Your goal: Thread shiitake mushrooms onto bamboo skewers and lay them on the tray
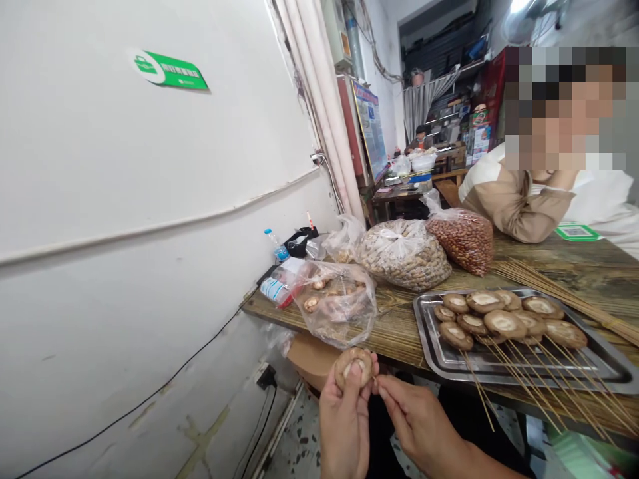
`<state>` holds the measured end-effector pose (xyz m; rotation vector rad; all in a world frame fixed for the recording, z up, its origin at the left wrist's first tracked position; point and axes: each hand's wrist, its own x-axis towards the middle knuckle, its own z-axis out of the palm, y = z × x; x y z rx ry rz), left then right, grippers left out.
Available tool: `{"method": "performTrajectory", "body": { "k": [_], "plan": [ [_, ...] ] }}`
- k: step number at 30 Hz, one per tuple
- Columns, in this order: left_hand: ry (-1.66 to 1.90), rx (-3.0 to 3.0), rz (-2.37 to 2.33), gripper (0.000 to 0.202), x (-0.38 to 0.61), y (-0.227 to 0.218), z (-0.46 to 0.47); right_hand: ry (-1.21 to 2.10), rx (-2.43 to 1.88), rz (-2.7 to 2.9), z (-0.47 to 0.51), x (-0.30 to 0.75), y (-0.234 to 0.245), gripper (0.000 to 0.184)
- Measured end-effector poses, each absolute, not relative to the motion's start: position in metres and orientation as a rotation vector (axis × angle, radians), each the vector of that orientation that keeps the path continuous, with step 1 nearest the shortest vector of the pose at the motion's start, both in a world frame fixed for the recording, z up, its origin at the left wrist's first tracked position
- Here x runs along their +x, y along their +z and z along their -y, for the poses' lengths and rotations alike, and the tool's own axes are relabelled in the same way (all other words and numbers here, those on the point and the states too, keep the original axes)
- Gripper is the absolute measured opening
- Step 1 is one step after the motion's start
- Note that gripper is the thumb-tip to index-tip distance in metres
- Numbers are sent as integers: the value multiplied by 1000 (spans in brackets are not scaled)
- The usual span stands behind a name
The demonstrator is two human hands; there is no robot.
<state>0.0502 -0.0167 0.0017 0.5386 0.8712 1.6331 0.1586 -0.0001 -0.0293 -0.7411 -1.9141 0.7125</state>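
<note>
My left hand (344,419) pinches a mushroom (352,363); my right hand (417,416), fingers pressed together, touches its edge, near the tray (439,359).

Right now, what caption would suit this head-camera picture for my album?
Left hand holds a mushroom, right hand pinching at its edge, beside a steel tray of skewered mushrooms.

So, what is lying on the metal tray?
On the metal tray lie mushrooms threaded on thin wooden skewers, undersides up. The tray floor beneath them and the skewer tips inside the caps are covered.
</note>
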Motion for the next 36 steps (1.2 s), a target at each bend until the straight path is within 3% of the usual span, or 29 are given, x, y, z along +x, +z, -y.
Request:
{"method": "performTrajectory", "body": {
  "k": [5, 14, 28, 36],
  "plan": [
    [1604, 567, -810, 35, 44, 0, 14, 902, -798, 1874, -4, 165, -22, 28],
    [1550, 369, -798, 36, 38, -8, 8, 1228, -843, 1819, -10, 165, -20, 37],
    [1397, 253, -864, 34, 14, -47, -6, 1189, -961, 1845, -4, 158, -32, 25],
    [1412, 212, -947, 16, 15, -55, -15, 1076, -1018, 1915, -4, 168, -47, 18]
  ]
}}
